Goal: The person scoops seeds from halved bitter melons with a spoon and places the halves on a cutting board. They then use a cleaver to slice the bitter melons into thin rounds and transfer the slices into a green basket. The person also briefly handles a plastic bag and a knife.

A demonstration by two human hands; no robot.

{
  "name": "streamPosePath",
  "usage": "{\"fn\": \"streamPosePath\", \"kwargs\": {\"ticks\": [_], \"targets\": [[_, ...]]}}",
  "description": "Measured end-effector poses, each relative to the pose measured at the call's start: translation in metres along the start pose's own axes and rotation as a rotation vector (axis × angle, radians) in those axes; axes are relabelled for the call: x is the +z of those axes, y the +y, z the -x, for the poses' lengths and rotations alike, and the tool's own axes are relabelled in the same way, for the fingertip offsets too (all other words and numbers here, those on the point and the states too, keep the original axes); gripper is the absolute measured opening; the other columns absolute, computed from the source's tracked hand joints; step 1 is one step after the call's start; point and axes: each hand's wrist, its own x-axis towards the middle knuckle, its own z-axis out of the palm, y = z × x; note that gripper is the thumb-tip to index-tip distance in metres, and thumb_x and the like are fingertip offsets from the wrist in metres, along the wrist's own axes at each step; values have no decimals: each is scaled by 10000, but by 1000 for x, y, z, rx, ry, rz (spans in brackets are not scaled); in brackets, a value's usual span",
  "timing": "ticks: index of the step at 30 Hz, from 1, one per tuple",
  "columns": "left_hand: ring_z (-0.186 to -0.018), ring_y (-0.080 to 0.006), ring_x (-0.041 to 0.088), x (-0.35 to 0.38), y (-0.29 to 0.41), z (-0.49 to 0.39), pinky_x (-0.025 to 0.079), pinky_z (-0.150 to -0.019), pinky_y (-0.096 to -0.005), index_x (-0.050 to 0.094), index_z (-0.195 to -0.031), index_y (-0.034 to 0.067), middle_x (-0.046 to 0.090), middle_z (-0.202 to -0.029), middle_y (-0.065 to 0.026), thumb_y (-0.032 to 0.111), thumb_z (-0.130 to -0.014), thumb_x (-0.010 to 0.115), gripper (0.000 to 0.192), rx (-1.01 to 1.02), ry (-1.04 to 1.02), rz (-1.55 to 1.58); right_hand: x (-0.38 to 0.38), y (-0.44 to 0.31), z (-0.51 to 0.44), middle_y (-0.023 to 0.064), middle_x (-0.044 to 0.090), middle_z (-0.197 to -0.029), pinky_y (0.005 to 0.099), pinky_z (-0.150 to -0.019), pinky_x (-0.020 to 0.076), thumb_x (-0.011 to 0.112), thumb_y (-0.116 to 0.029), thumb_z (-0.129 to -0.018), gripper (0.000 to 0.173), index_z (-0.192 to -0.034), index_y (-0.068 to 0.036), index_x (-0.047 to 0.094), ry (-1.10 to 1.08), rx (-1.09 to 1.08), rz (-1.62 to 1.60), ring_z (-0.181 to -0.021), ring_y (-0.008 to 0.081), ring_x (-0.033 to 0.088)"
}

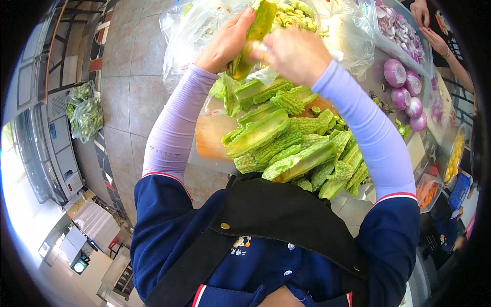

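In the upper middle of the head view, my left hand (230, 40) grips a bitter melon half (257, 32), its hollowed inner side showing yellow-green. My right hand (293, 53) is curled close against that half and blurred by motion. A small pale tool (260, 50) seems to stick out from its fingers, too smeared to name exactly. Behind both hands lies a clear plastic bag (184, 38) with pale melon pith and seeds (295, 17). Nearer my body, a heap of split bitter melon halves (257, 134) covers much of a wooden cutting board (211, 136).
To the right stand several peeled red onions (395, 73) and a plastic tub of cut onion (402, 34). A co-worker's hands (425, 23) are beside it. Farther down are a tray of yellow pieces (454, 153) and a container of carrots (426, 192). Bagged green vegetables (86, 115) sit at left.
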Motion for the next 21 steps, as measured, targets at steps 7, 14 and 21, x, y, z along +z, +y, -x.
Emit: {"fn": "streamPosePath", "kwargs": {"ticks": [7, 14, 21], "targets": [[-796, -122, 611, -3, 1, 7, 508, -689, -256, 544, -1219, 1, 620, -1013, -61, 425, -996, 378, 507, -114, -81, 12, -10, 18, -11, 151, 641, -682, 453, -593, 494, 568, -482, -858, 434, -775, -65, 656, 156, -25, 209, -669, 335, 638], [-714, -142, 609, -8, 7, 12, 514, -634, -271, 550, -1170, 19, 623, -935, -67, 436, -990, 387, 483, -232, -155, 237, -12, 25, -6, 124, 648, -674, 426, -578, 512, 556, -495, -861, 412, -792, -107, 674, 130, -113, 297, -639, 307, 651], [-718, -168, 623, -9, 7, 20, 531, -640, -287, 544, -1178, 29, 629, -942, -83, 461, -979, 397, 498, -332, -135, 320, -12, 62, -27, 92, 603, -590, 400, -463, 468, 531, -525, -866, 437, -739, -112, 598, 339, -113, 507, -543, 276, 620]]}}
